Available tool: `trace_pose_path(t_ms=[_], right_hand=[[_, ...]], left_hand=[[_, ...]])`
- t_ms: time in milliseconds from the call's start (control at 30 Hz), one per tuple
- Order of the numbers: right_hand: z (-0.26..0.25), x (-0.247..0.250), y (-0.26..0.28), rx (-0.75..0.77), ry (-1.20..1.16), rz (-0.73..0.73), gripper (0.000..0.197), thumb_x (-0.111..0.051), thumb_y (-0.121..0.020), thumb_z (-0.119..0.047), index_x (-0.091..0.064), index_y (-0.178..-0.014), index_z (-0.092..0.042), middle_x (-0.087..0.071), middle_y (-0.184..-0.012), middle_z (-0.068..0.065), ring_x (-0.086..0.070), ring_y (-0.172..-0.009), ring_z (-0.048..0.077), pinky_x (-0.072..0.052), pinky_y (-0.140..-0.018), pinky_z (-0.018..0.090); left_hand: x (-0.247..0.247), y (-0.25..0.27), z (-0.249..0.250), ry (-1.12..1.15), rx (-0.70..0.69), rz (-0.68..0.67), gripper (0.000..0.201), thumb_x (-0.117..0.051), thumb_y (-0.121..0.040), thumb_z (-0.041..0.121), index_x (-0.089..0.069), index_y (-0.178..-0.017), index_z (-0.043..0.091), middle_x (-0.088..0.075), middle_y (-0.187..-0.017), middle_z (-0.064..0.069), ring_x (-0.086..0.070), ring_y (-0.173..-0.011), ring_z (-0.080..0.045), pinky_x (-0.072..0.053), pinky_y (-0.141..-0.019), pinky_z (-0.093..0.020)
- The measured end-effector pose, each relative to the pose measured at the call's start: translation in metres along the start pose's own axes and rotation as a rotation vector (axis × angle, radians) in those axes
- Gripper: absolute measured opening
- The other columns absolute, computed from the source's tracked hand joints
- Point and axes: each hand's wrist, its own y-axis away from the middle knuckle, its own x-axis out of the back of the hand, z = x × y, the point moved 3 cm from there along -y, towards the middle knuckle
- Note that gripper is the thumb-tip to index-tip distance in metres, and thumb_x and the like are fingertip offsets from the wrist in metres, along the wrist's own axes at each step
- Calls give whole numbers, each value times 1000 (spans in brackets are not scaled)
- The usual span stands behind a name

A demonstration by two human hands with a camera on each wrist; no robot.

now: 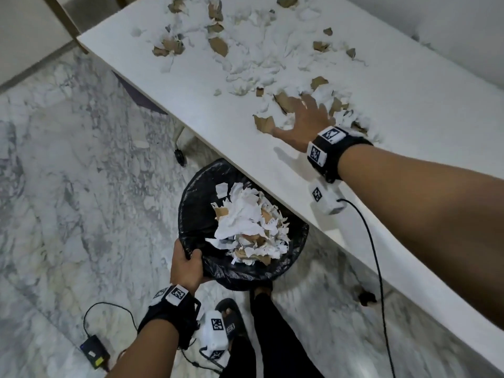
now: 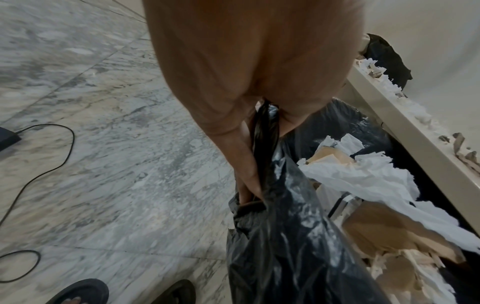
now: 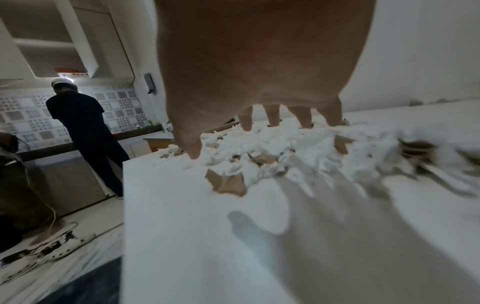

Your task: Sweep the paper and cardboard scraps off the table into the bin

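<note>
Scraps (image 1: 289,105) look light and flighty; spread right hand (image 1: 309,120) rakes them, left hand (image 1: 188,264) grips bin (image 1: 191,203) rim.

Black wrist straps (image 1: 331,156) with white tagged, cabled camera blocks (image 1: 326,199)

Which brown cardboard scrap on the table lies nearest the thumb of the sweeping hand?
The jagged brown scrap just left of the right hand, nearest the table's front edge; other brown pieces lie farther back.
</note>
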Motion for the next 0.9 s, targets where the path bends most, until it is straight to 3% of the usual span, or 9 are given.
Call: trace_pose_path(t_ms=[67, 167, 300, 367, 433, 533, 600, 767, 900], right_hand=[[-5, 5, -37, -16, -1, -26, 103, -52, -74, -81, -9, -155, -34, 1, -165, 3, 1, -149, 42, -10, -117, 63], [-13, 3, -80, -87, 47, -80, 117, -48, -64, -91, 2, -155, -38, 11, -165, 3, 7, -147, 49, -8, -113, 70], [-19, -16, -96, -83, 61, -215, 112, -47, -74, -85, 8, -156, -33, 19, -163, 6, 0, -149, 44, -13, -116, 62], [-17, -39, -98, -49, 98, -183, 111, -38, -71, -89, 6, -156, -33, 13, -165, 4, 4, -151, 37, -6, -118, 62], [-14, -56, -88, -26, 79, -121, 103, -34, -72, -85, 0, -155, -35, 5, -165, 1, 5, -151, 34, -5, -117, 63], [-16, -66, -40, 69, 28, -101, 73, -40, -94, -54, -8, -156, -32, 2, -165, 0, 2, -151, 32, -8, -119, 58], [-19, -71, 0, 150, 53, -51, 65, -40, -98, -45, -12, -155, -30, -2, -165, 1, -3, -151, 32, -12, -119, 58], [-21, -90, 63, 302, 129, 18, 58, -42, -100, -41, -22, -153, -31, -15, -163, 4, -18, -148, 30, -19, -117, 57], [-6, -68, 73, 373, 14, 185, 51, -47, -94, -42, -44, -144, -29, -40, -152, 6, -39, -138, 27, -27, -113, 53]], left_hand=[[-1, -6, 0, 21, 10, -1, 39, -45, -105, 3, -51, -123, 37, -66, -114, -7, -71, -98, -35, -65, -69, -59], [-1, -19, -5, 40, 32, 13, 40, -45, -104, 2, -52, -129, 33, -66, -117, -10, -71, -99, -37, -66, -66, -56], [-3, -33, -8, 40, 42, 42, 39, -45, -104, 0, -55, -124, 33, -68, -114, -16, -71, -99, -43, -65, -63, -51], [-4, -36, -6, 28, 35, 44, 41, -46, -104, 1, -58, -116, 38, -68, -114, -16, -71, -100, -44, -65, -66, -55], [-6, -36, -4, 21, 40, 36, 42, -46, -104, 2, -59, -115, 40, -69, -116, -16, -71, -101, -43, -65, -64, -53], [-7, -34, -1, 18, 52, 22, 38, -47, -104, 2, -55, -128, 31, -68, -119, -15, -72, -99, -40, -65, -59, -46], [-9, -31, 5, 11, 44, 4, 38, -47, -105, 3, -54, -130, 31, -68, -119, -14, -72, -99, -39, -65, -59, -46], [-13, -22, 10, 12, 35, -20, 38, -47, -105, 4, -52, -130, 31, -66, -113, -8, -71, -94, -31, -64, -52, -40], [-19, -18, 5, 15, 29, -24, 36, -47, -104, 3, -51, -126, 31, -66, -112, -9, -71, -94, -33, -65, -55, -43]])
